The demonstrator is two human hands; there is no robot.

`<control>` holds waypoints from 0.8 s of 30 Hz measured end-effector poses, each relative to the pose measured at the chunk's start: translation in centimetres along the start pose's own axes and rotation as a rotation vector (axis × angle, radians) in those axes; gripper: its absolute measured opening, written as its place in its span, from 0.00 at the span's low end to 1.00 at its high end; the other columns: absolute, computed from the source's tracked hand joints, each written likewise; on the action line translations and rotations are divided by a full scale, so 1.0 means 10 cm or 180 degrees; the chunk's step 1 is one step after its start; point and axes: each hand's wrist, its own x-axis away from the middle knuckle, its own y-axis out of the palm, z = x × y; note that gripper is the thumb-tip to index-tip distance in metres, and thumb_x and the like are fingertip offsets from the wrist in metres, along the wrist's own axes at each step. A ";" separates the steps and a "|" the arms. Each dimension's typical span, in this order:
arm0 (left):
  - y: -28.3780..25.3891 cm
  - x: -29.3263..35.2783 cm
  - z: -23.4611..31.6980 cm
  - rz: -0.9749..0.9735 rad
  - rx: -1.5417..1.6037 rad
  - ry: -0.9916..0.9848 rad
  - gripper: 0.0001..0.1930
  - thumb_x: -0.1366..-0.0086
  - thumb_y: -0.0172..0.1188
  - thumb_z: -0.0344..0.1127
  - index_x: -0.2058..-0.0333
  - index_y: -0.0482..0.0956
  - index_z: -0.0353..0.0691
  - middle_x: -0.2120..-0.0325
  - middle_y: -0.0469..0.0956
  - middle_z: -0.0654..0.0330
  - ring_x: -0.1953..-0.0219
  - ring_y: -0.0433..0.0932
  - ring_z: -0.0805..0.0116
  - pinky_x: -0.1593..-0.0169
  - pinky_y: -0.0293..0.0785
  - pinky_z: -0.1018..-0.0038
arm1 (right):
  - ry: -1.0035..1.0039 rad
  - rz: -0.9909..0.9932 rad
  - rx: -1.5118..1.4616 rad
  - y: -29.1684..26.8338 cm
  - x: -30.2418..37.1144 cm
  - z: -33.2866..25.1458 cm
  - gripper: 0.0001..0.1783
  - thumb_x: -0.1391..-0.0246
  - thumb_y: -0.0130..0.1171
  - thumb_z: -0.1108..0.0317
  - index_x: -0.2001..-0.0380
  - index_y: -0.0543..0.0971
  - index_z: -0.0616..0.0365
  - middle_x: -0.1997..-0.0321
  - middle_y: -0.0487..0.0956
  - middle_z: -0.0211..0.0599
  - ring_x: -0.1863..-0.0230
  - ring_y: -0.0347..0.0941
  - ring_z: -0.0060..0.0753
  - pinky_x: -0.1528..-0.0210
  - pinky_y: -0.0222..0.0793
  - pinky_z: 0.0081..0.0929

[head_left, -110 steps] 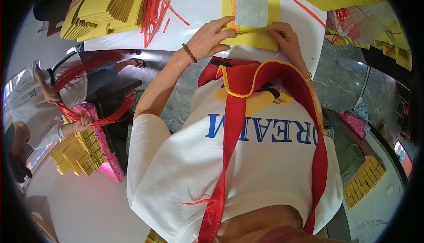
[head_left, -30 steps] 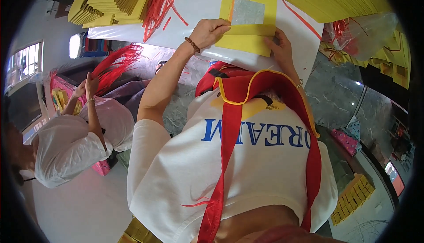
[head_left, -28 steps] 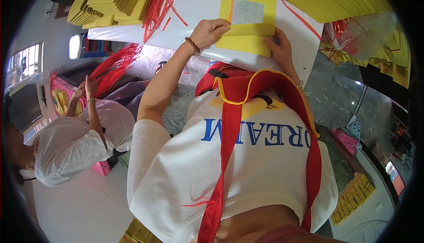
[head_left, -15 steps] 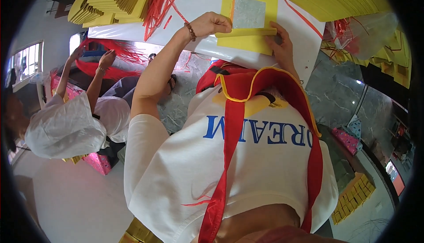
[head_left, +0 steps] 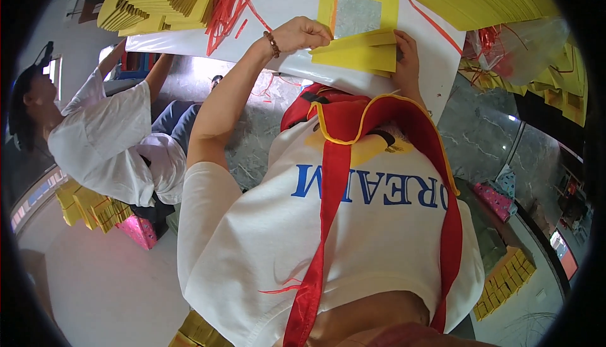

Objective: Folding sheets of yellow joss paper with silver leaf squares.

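Yellow flap now slants up toward right hand

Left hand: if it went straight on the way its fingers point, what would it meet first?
The left hand would probably meet the folded yellow paper just to its right; whether they already touch is hard to tell.

blue lettering on a white shirt
large capitals, upside down across the chest, partly covered by a red strap
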 end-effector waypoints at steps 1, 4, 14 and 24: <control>-0.03 0.01 -0.02 0.0003 -0.0052 -0.0002 0.10 0.45 0.56 0.33 0.69 0.78 0.32 0.76 0.75 0.67 0.75 0.68 0.81 0.71 0.65 0.83 | 0.0015 0.0003 -0.0038 0.02 -0.01 -0.03 0.21 0.58 0.61 0.71 0.56 0.73 0.59 0.49 0.68 0.36 0.46 0.63 0.38 0.45 0.60 0.28; -0.04 0.01 -0.03 0.0021 -0.0066 0.0067 0.11 0.45 0.56 0.35 0.69 0.79 0.33 0.78 0.74 0.67 0.76 0.67 0.82 0.71 0.64 0.83 | 0.0072 0.0041 -0.0348 0.06 -0.02 -0.02 0.21 0.58 0.61 0.70 0.56 0.74 0.58 0.49 0.68 0.37 0.46 0.63 0.38 0.45 0.60 0.28; 0.08 0.02 -0.10 0.0233 -0.0204 0.0197 0.09 0.41 0.54 0.33 0.65 0.76 0.35 0.78 0.72 0.68 0.75 0.67 0.81 0.69 0.65 0.83 | 0.0105 -0.0008 -0.0184 0.02 0.00 0.07 0.21 0.58 0.61 0.70 0.57 0.74 0.59 0.49 0.68 0.37 0.47 0.64 0.37 0.45 0.60 0.27; 0.35 0.17 0.31 0.0534 -0.2470 0.1652 0.17 0.43 0.55 0.29 0.54 0.72 0.47 0.50 0.66 0.55 0.55 0.73 0.64 0.56 0.71 0.72 | 0.0362 0.0032 -0.0742 0.00 -0.02 -0.02 0.13 0.54 0.60 0.69 0.62 0.77 0.59 0.51 0.67 0.36 0.50 0.64 0.31 0.49 0.62 0.25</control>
